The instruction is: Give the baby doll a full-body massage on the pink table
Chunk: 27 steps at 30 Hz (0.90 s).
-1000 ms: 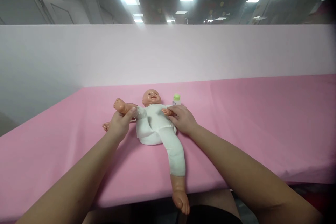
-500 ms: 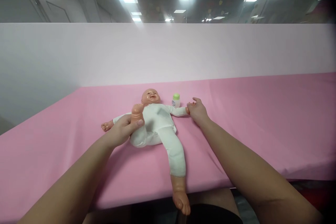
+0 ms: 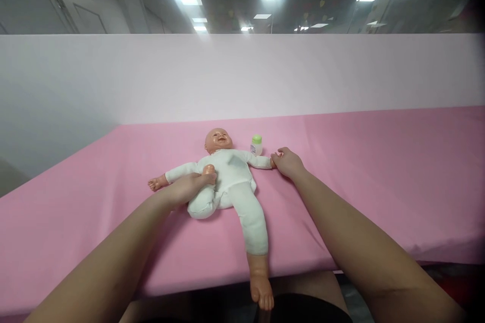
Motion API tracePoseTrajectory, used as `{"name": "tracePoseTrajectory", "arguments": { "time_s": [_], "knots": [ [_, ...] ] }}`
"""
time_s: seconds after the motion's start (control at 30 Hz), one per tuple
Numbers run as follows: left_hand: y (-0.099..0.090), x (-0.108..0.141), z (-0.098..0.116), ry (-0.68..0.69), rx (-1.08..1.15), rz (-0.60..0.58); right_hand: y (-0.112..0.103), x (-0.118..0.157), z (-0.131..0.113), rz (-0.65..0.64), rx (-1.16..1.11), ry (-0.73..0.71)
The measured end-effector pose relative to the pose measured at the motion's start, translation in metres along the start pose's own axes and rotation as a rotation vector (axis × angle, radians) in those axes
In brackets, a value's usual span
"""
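A baby doll (image 3: 233, 171) with a white cloth body lies on its back on the pink padded table (image 3: 359, 176), its head away from me. My left hand (image 3: 191, 186) is closed around the lower part of the doll's bent leg, whose foot is folded over its belly. At the doll's outstretched arm on the right, my right hand (image 3: 290, 162) pinches the small plastic hand between thumb and fingers. The doll's other leg (image 3: 253, 227) lies straight toward me, its foot hanging past the table's front edge.
A small clear bottle with a green cap (image 3: 256, 145) stands just behind the doll's arm on the right. A white wall (image 3: 242, 75) rises along the back of the table, with glass above it. My own legs are below the front edge.
My left hand has pushed the doll's bent leg inward and down, so its foot now lies lower over the belly. My right hand still holds the doll's hand.
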State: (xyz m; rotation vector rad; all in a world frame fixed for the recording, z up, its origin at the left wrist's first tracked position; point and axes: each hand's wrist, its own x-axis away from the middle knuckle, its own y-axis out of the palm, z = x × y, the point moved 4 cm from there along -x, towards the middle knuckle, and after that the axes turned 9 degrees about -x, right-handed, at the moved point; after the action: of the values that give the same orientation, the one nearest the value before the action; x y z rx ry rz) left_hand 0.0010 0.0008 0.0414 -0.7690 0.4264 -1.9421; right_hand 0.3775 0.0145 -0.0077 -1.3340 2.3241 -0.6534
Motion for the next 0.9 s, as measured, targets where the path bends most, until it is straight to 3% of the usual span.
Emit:
{"name": "tracePoseTrajectory", "arguments": {
  "time_s": [0.13,0.3,0.37,0.47,0.6,0.73,0.9],
  "knots": [
    [-0.011,-0.004,0.0,0.049,0.036,0.158,0.003,0.003,-0.004,0.039,-0.144,-0.003],
    [-0.038,0.002,0.004,0.197,-0.081,0.648,0.003,0.015,-0.022,0.125,-0.433,-0.163],
    [-0.042,0.008,0.006,0.216,-0.155,0.768,0.004,0.023,-0.033,0.125,-0.497,-0.25],
    [-0.039,0.016,0.01,0.254,-0.192,0.798,0.006,0.04,-0.051,0.147,-0.491,-0.45],
    [-0.023,0.02,0.021,0.278,-0.292,0.731,0.015,0.066,-0.074,0.181,-0.332,-0.713],
    [-0.009,0.015,0.026,0.255,-0.387,0.679,0.031,0.085,-0.092,0.059,-0.168,-0.886],
    [-0.005,0.007,0.022,0.202,-0.397,0.664,0.047,0.096,-0.1,-0.138,0.002,-1.026]
  ]
}}
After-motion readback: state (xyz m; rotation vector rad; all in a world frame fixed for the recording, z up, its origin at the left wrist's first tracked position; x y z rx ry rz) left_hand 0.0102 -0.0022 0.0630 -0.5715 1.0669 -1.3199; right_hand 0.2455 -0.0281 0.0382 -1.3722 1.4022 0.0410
